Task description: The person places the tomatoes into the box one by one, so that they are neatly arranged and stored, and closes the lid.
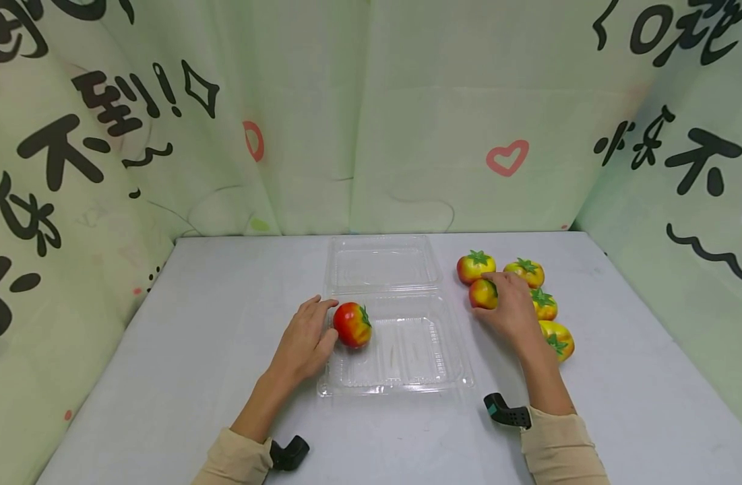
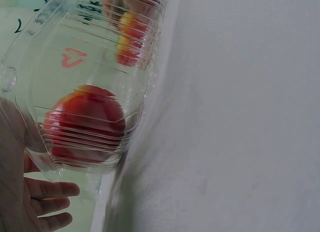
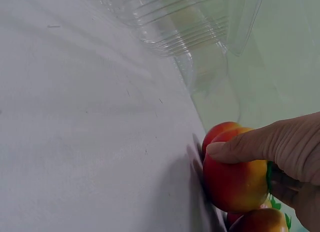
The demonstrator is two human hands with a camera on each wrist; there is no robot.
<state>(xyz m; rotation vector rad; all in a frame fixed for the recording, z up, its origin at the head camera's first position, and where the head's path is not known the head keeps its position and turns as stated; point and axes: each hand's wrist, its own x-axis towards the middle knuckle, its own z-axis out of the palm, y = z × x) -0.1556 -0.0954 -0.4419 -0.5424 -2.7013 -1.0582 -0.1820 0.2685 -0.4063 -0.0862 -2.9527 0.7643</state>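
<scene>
My left hand point(image 1: 305, 340) rests at the left rim of a clear plastic clamshell box point(image 1: 401, 389), fingers relaxed beside a red-and-yellow tomato point(image 1: 350, 325). That tomato sits in the left part of the box's base. In the left wrist view the fingers extend outside the see-through wall, with the tomato point(image 2: 85, 124) behind it. To the right of the box, my right hand point(image 1: 515, 306) pinches another tomato point(image 1: 482, 294) between thumb and fingers. The right wrist view shows the thumb across this tomato point(image 3: 232, 187); its far side is hidden by the hand.
Around the right hand lie more tomatoes: one behind it point(image 1: 476, 267), one at the back right point(image 1: 525, 272), and two along its right side, the nearest point(image 1: 557, 340) partly covered by the forearm. The box's lid point(image 1: 383, 264) lies folded open toward the back. Printed curtains surround the white table point(image 1: 225, 323).
</scene>
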